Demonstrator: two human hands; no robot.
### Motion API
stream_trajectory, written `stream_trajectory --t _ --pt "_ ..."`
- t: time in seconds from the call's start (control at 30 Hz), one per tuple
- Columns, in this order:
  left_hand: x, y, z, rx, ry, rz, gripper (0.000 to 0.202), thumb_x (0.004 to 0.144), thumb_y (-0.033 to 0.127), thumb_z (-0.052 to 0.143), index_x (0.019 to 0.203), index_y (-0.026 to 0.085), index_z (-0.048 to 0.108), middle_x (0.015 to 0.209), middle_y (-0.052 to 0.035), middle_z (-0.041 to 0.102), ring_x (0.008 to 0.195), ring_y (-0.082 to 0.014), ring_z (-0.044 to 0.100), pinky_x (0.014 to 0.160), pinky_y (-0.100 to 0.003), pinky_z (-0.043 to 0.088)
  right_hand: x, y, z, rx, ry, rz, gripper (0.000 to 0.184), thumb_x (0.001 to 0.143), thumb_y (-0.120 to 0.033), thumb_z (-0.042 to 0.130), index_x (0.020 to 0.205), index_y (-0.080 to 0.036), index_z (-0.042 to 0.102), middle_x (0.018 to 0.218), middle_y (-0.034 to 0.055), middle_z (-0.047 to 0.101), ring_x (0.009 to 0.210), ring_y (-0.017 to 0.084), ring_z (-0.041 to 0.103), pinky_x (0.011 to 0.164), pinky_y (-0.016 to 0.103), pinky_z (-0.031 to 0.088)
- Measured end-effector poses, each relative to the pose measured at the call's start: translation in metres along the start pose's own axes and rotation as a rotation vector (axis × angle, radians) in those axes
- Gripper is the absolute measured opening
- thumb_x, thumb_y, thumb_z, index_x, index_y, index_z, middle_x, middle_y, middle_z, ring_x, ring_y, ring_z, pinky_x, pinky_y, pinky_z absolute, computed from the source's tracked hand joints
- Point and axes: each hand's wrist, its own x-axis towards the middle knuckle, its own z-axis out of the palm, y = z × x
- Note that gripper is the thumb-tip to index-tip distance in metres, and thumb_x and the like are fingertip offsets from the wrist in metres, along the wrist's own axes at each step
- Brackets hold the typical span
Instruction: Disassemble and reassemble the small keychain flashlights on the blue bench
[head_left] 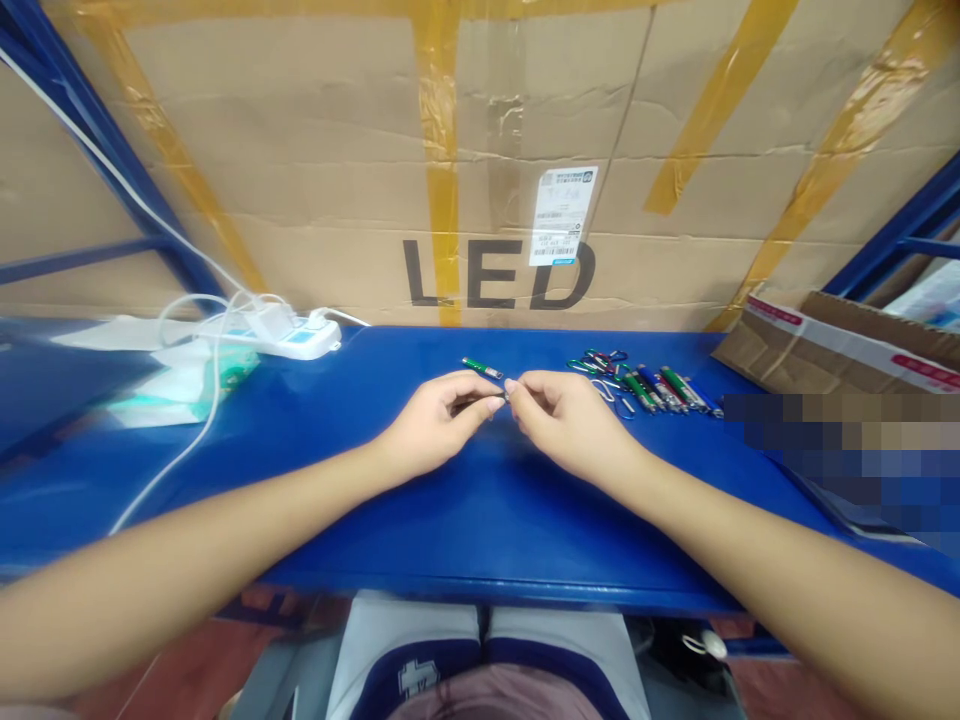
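Note:
My left hand [433,425] is closed in a pinch, thumb against fingers, over the middle of the blue table. Facing it, my right hand [564,420] pinches too, and the fingertips of both almost meet. A tiny dark and metallic piece [505,397] shows between them, too small to name. Just beyond the fingers lies a green metal penlight [481,368] with a silver end. Right of my right hand are several coloured carabiner clips [598,362] in a loose heap. Beside them rests a row of green, blue and red penlights [664,390].
A white power strip [300,340] with plugs and a trailing cable sits at the left, near a green and white packet [184,385]. Behind the blue table [480,540] stands a large taped LED carton [337,180]. An open cardboard box [832,345] is at the right.

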Motion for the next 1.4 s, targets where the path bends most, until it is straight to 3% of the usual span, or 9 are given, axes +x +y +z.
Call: stream_trajectory --t 0.17,0.3,0.47,0.6,0.77,0.87,0.97,1.17,1.4 --pt "-0.003 0.002 -0.003 0.360 0.030 0.243 0.019 0.094 0.025 0.055 0.097 0.016 0.071 0.093 -0.0096 0.068 0.089 -0.0197 0.062 0.085 -0.032 0.047 0.001 0.001 0.004 0.347 -0.128 0.208 0.040 0.092 -0.048 0.054 0.063 -0.021 0.049 0.045 -0.0050 0.044 0.035 0.008 0.037 0.036 0.023 0.027" --pt "-0.005 0.002 -0.007 0.487 -0.012 0.317 0.023 0.097 0.025 0.050 0.102 0.016 0.071 0.096 -0.0104 0.068 0.091 -0.0198 0.062 0.086 -0.032 0.048 0.002 0.000 0.004 0.590 -0.214 0.382 0.038 0.091 -0.046 0.058 0.064 -0.020 0.048 0.042 -0.0082 0.041 0.028 0.006 0.031 0.031 0.020 0.023" --pt "-0.003 0.003 -0.006 0.505 0.007 0.298 0.021 0.095 0.028 0.054 0.097 0.016 0.070 0.095 -0.0095 0.069 0.088 -0.0188 0.062 0.082 -0.030 0.048 0.004 -0.002 0.001 0.689 -0.266 0.425 0.038 0.090 -0.044 0.060 0.064 -0.019 0.048 0.041 -0.0091 0.039 0.027 0.004 0.028 0.032 0.020 0.022" --pt "0.000 0.004 -0.005 0.289 0.050 0.147 0.022 0.091 0.035 0.061 0.086 0.016 0.069 0.087 -0.0056 0.067 0.080 -0.0156 0.060 0.077 -0.028 0.047 0.005 0.000 0.000 0.535 -0.294 0.279 0.039 0.097 -0.046 0.046 0.068 -0.020 0.047 0.047 -0.0071 0.042 0.033 0.007 0.034 0.038 0.022 0.028" --pt "0.005 0.004 -0.005 -0.290 -0.119 -0.262 0.036 0.087 0.047 0.065 0.074 0.014 0.059 0.066 0.0018 0.050 0.054 -0.0068 0.039 0.050 -0.022 0.031 0.004 0.005 -0.003 -0.032 -0.091 -0.150 0.035 0.099 -0.039 0.043 0.070 -0.020 0.046 0.062 -0.0027 0.048 0.057 0.011 0.044 0.057 0.024 0.034" --pt "0.005 0.003 -0.006 -0.501 -0.174 -0.338 0.034 0.085 0.044 0.070 0.079 0.013 0.061 0.068 0.0026 0.047 0.053 -0.0044 0.032 0.048 -0.021 0.023 0.004 0.007 -0.008 -0.084 -0.113 -0.245 0.035 0.100 -0.039 0.042 0.071 -0.020 0.047 0.063 -0.0029 0.047 0.058 0.010 0.042 0.059 0.024 0.032" --pt "0.003 -0.001 -0.007 -0.405 -0.189 -0.284 0.034 0.086 0.045 0.069 0.081 0.013 0.062 0.069 0.0020 0.050 0.053 -0.0046 0.036 0.050 -0.021 0.028 0.006 0.009 -0.010 -0.056 -0.153 -0.251 0.040 0.099 -0.042 0.043 0.066 -0.019 0.048 0.060 -0.0032 0.044 0.057 0.010 0.038 0.057 0.025 0.030" --pt "0.002 -0.006 -0.002 -0.183 -0.100 -0.118 0.028 0.088 0.040 0.066 0.090 0.012 0.065 0.073 -0.0005 0.059 0.063 -0.0100 0.051 0.062 -0.025 0.043 0.005 0.005 -0.007 0.052 -0.147 -0.040 0.047 0.093 -0.051 0.045 0.058 -0.020 0.037 0.057 -0.0043 0.029 0.054 0.009 0.028 0.051 0.026 0.021" --pt "-0.003 0.000 0.000 0.260 0.016 0.247 0.013 0.092 0.025 0.060 0.088 0.014 0.065 0.086 -0.0055 0.066 0.082 -0.0149 0.060 0.076 -0.027 0.047 0.003 -0.002 -0.004 0.222 -0.179 0.149 0.053 0.088 -0.058 0.051 0.053 -0.020 0.042 0.047 -0.0053 0.032 0.045 0.007 0.026 0.046 0.026 0.019"
